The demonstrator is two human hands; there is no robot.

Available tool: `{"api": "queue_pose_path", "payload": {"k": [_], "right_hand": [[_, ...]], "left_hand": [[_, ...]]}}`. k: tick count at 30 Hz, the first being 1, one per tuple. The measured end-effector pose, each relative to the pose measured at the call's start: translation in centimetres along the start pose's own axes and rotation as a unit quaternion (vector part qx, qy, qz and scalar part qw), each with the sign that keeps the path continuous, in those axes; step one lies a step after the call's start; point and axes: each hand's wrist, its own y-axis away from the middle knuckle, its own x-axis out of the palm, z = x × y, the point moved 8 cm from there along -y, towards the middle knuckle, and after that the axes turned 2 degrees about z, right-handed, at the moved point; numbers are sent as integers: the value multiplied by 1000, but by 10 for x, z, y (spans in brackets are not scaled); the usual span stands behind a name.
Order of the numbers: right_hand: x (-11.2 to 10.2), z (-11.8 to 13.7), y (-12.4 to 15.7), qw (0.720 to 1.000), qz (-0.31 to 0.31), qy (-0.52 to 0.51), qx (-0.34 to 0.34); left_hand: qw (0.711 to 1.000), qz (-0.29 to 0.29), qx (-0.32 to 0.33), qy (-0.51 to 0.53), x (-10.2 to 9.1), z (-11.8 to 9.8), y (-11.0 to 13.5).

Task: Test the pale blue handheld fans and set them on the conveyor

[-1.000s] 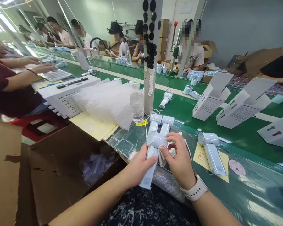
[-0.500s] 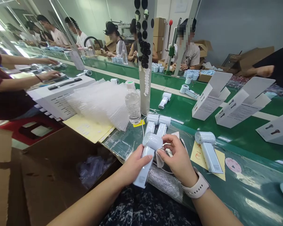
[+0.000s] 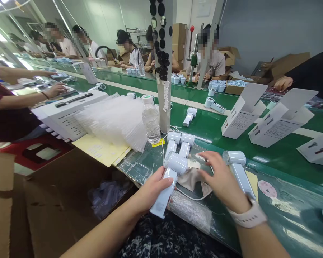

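The right hand (image 3: 222,181) has let go of the cloth (image 3: 190,179) and moved right, away from the white handheld device (image 3: 170,184). With its fingers spread, it now sits just beside another white device (image 3: 238,168) at lower right, hiding much of the yellow note (image 3: 251,182). The cloth has dropped and lies crumpled on the plastic sheet (image 3: 134,163) at lower middle.

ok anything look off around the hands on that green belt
Mostly orderly, but a crumpled beige cloth lies bunched beside the right hand on the green belt, with a thin white cable looping loose past it. That looks untidy next to the neatly laid pale blue T-shaped handheld appliances.
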Motion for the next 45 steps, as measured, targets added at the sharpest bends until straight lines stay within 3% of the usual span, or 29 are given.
{"api": "queue_pose_path", "payload": {"k": [3, 5, 7, 9, 12, 17, 19, 22, 25, 27, 29, 33, 35, 38, 41, 43, 45], "right_hand": [[-52, -37, 7, 979, -91, 166, 77], [-71, -67, 13, 952, -89, 237, 174], [-75, -88, 17, 939, -65, 231, 247], [-70, -92, 16, 945, -53, 178, 271], [-52, -74, 10, 961, -59, 111, 246], [3, -9, 3, 995, -55, -71, 47], [18, 0, 3, 997, -30, -69, 6], [13, -20, -3, 997, -64, 0, 35], [2, -47, -12, 990, -104, 48, 81], [4, -56, -18, 989, -100, 59, 94], [8, -59, -20, 989, -91, 53, 104], [14, -58, -16, 990, -64, -17, 128], [20, -54, -9, 987, -30, -79, 137], [36, -40, 2, 971, 46, -189, 136], [51, -29, 12, 923, 112, -329, 164], [52, -27, 15, 897, 116, -383, 187], [47, -25, 16, 899, 103, -384, 186]], "left_hand": [[1000, -4, 2, 22, 2, -7, 3], [999, -1, 11, 48, 6, -12, 1], [996, 4, 39, 78, 11, -19, -2], [992, 13, 71, 102, 17, -25, -7], [985, 32, 104, 136, 28, -28, -18], [977, 67, 119, 166, 43, -18, -40], [972, 54, 136, 183, 40, -15, -46], [965, 71, 145, 206, 30, -14, -48], [951, 179, 134, 213, 23, -17, -38], [939, 251, 136, 191, 14, -22, -27], [938, 285, 132, 145, -1, -28, -17], [958, 244, 124, 82, -29, -45, -12], [964, 215, 132, 89, -30, -56, -13], [947, 210, 189, 150, -13, -74, -18], [927, 196, 241, 209, 12, -87, -32], [922, 167, 259, 233, 26, -93, -45], [919, 132, 280, 243, 35, -100, -56]]}}
